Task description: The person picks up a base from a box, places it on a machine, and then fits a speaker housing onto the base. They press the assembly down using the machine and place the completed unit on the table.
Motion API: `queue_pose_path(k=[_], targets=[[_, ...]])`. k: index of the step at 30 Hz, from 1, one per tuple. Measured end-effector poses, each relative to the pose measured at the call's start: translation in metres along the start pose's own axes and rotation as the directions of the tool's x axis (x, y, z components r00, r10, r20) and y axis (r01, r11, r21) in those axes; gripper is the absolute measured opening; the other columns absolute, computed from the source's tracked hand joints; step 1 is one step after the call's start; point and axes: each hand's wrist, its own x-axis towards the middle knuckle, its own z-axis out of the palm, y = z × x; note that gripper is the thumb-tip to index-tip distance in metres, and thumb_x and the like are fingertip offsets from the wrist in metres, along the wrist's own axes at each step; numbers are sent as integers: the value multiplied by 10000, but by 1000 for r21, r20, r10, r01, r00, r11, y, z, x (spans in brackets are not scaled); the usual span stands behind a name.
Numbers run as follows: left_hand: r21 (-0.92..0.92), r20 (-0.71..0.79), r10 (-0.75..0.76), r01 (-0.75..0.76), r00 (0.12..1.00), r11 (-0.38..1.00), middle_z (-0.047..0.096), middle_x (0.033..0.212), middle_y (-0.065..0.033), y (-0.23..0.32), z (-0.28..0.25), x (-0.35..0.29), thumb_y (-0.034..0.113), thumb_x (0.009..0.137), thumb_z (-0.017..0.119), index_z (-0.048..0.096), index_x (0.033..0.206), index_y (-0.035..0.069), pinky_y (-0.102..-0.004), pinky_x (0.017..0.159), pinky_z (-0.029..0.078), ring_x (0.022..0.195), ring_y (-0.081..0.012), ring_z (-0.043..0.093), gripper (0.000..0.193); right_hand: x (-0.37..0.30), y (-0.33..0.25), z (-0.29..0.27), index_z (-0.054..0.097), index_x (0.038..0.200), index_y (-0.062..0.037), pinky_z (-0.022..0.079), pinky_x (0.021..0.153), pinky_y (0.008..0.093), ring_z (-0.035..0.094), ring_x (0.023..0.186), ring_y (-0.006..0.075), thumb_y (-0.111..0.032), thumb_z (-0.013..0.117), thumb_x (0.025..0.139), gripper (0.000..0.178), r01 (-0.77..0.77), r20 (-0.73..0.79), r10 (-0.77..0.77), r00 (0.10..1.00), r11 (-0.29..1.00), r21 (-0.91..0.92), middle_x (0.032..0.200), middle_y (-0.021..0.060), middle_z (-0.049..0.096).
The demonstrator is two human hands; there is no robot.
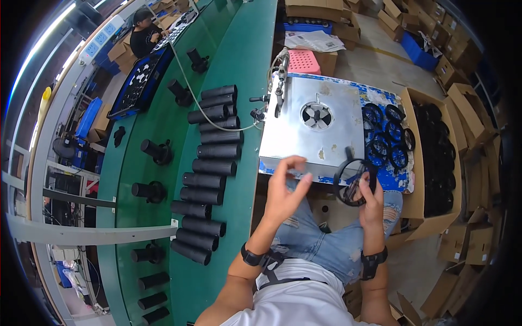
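Observation:
A black ring-shaped part [338, 187] with a short stem is gripped in my right hand [371, 201], thumb and fingers on its right side. It is held above my lap, at the near right corner of a silver metal box [288, 133]. My left hand [285, 190] hovers by the box's near edge, fingers spread and curved, holding nothing. A round opening with a metal vaned piece [316, 116] sits in the box's top. Several similar black rings [396, 132] lie in a loose pile on a blue, paint-worn surface right of the box.
Black cylinders [211, 166] lie in a column on the green bench [239, 54] at left. A hose and metal clamp fitting [281, 76] stand at the box's far left. A cardboard carton [459, 187] of black parts is at right. Another person [142, 35] sits far left.

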Motion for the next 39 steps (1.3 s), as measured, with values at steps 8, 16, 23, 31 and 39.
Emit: queue_pose_path(k=[8, 16, 23, 31, 39], targets=[[-234, 126, -189, 214, 974, 948, 593, 844, -55, -10, 50, -23, 195, 1020, 407, 383, 1371, -3, -244, 705, 469, 740, -105, 563, 404, -12, 8, 26, 527, 1001, -9, 466, 682, 193, 592, 759, 84, -115, 626, 900, 177, 3, 129, 2, 992, 999, -41, 892, 66, 642], [-282, 71, -127, 142, 989, 949, 585, 802, -32, -12, 42, -14, 202, 1026, 388, 477, 1260, -9, -230, 587, 451, 637, -84, 533, 328, -2, -11, 31, 538, 1030, 29, 505, 666, 240, 628, 741, 121, 6, 662, 829, 237, -58, 290, 93, 952, 990, -127, 865, 74, 637], [38, 20, 7, -7, 1000, 999, 605, 977, -225, -5, 39, 15, 159, 809, 680, 453, 1211, -20, -404, 829, 479, 933, -385, 614, 495, 40, 14, 38, 498, 932, -2, 486, 568, 231, 587, 639, 102, 45, 595, 801, 169, 190, 171, -140, 975, 926, -327, 789, 49, 557], [152, 83, -154, 140, 985, 978, 635, 907, -196, -49, 18, 99, 170, 716, 709, 522, 1146, 44, -427, 719, 503, 831, -384, 638, 486, 120, 13, 67, 469, 991, 29, 496, 515, 260, 630, 608, 137, 46, 571, 798, 219, 222, 335, -66, 940, 863, -453, 795, 89, 578], [534, -41, 260, -199, 965, 821, 602, 996, -155, -82, 19, 135, 179, 745, 645, 626, 1103, 62, -423, 737, 508, 862, -351, 619, 377, 154, 31, 75, 581, 1035, -25, 509, 620, 345, 654, 651, 266, -92, 637, 733, 314, 466, 300, -373, 878, 521, -715, 815, 122, 623]])
